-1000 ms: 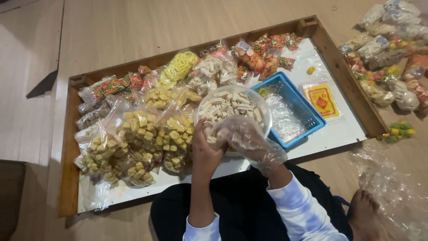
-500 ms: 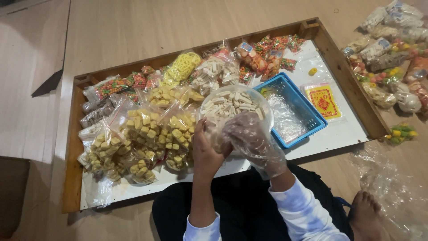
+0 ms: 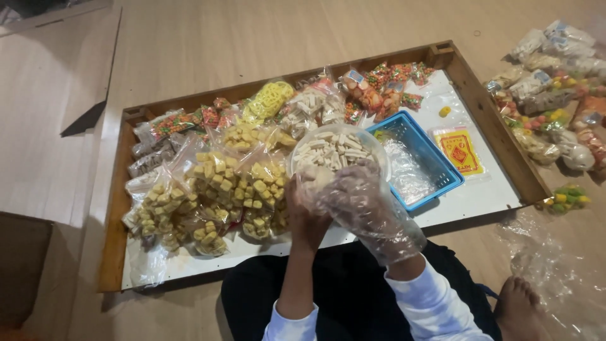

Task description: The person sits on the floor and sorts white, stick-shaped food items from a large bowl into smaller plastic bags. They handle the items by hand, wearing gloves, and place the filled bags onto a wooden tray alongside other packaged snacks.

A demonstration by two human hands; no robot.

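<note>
Left hand (image 3: 306, 215) and gloved right hand (image 3: 363, 208) grip a small clear bag (image 3: 315, 180) beside the full stick-snack bowl (image 3: 334, 151); filled packs (image 3: 208, 196) lie left, blue basket (image 3: 416, 158) nearly empty.

light: warm, even, from above | shadows: soft, dark wedge on floor (image 3: 85, 120) at left | glare: mild on bags (image 3: 208, 196) | focus: slightly soft, hands blurred

A shallow wooden tray (image 3: 486, 120) is laid on the floor (image 3: 208, 44); snack bags (image 3: 208, 196), a blue basket (image 3: 416, 158) and a yellow packet (image 3: 459, 150) are spread inside.
</note>
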